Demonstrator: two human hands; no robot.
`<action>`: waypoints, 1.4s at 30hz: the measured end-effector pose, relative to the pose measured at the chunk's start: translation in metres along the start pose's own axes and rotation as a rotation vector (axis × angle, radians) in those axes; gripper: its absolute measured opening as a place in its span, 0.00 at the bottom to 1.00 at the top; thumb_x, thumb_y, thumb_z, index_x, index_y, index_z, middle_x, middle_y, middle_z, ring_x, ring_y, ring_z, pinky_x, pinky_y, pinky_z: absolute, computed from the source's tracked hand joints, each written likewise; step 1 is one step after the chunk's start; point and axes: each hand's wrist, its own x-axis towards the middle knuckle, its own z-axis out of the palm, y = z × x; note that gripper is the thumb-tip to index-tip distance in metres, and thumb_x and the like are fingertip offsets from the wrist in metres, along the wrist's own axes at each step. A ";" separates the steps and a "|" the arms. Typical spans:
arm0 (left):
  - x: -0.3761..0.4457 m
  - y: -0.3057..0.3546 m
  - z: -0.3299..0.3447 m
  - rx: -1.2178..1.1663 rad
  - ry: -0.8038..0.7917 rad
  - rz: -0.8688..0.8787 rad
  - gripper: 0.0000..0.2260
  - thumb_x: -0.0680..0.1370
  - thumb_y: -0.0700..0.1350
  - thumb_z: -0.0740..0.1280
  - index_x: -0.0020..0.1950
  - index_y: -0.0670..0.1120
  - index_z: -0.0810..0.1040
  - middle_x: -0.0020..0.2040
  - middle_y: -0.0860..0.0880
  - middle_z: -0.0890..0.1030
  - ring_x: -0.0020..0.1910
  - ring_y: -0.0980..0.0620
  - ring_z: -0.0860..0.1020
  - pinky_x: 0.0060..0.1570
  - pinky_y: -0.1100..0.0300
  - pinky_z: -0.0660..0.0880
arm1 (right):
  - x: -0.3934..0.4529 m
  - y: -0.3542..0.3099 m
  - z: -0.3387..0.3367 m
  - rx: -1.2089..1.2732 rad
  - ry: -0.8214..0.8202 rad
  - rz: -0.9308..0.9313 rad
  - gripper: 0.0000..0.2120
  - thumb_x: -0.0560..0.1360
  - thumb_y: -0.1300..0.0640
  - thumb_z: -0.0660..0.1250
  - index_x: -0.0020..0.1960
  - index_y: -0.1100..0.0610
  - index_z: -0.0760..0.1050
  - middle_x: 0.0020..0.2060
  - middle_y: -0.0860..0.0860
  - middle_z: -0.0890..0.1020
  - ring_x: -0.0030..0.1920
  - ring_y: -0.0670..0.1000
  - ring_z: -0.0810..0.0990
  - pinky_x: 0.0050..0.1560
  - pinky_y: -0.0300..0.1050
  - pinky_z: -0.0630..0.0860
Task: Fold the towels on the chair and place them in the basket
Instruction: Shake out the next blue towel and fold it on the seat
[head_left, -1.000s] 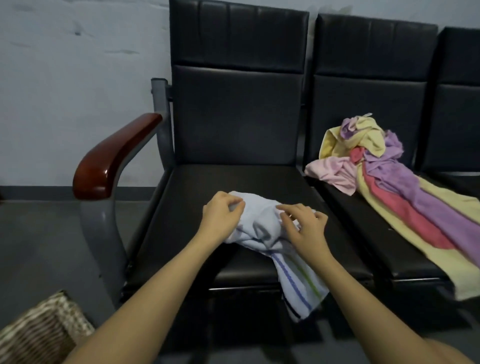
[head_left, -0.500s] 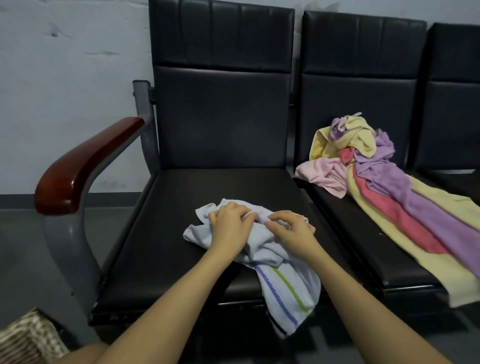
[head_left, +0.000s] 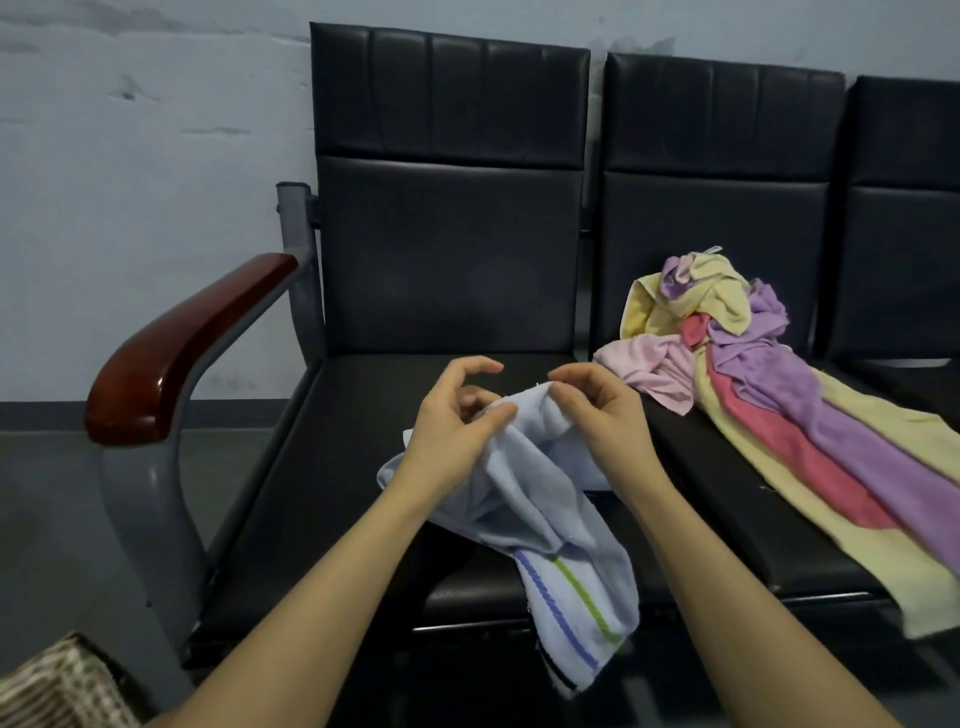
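Note:
A light blue towel (head_left: 524, 499) with blue and green stripes lies crumpled on the black seat (head_left: 332, 467) of the left chair, its striped end hanging over the front edge. My left hand (head_left: 454, 431) pinches the towel's raised top edge between thumb and fingers. My right hand (head_left: 597, 410) pinches the same edge just to the right, the two hands close together and lifted a little above the seat. A heap of yellow, pink, red and purple towels (head_left: 769, 395) lies on the seat to the right. A corner of the woven basket (head_left: 57, 686) shows at the bottom left.
A wooden armrest (head_left: 176, 353) on a grey metal frame stands at the left of the chair. A third black chair (head_left: 909, 218) is at the far right. Grey floor (head_left: 47, 499) lies left of the chairs, with a pale wall behind.
Both hands have lifted off the seat and now pinch the blue towel's top edge, raising it. The camera view has shifted slightly.

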 end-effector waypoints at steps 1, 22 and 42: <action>0.000 0.001 -0.001 -0.011 -0.004 -0.006 0.13 0.75 0.36 0.69 0.55 0.49 0.75 0.39 0.46 0.80 0.40 0.56 0.79 0.43 0.66 0.76 | -0.002 0.004 0.002 -0.043 0.023 0.003 0.05 0.75 0.57 0.68 0.47 0.46 0.79 0.43 0.46 0.82 0.48 0.46 0.80 0.53 0.50 0.75; 0.025 0.024 -0.014 -0.019 0.226 -0.089 0.11 0.76 0.39 0.70 0.57 0.45 0.81 0.49 0.57 0.82 0.48 0.67 0.78 0.47 0.77 0.73 | -0.010 -0.041 0.018 0.014 0.248 -0.070 0.08 0.78 0.66 0.63 0.53 0.57 0.78 0.45 0.44 0.80 0.43 0.35 0.78 0.44 0.30 0.73; 0.062 0.128 -0.068 0.686 0.287 0.200 0.16 0.80 0.39 0.64 0.68 0.43 0.74 0.64 0.43 0.74 0.62 0.46 0.73 0.56 0.64 0.67 | 0.017 -0.136 -0.054 -0.239 0.388 -0.199 0.05 0.75 0.61 0.68 0.47 0.54 0.82 0.42 0.49 0.83 0.47 0.47 0.80 0.50 0.40 0.76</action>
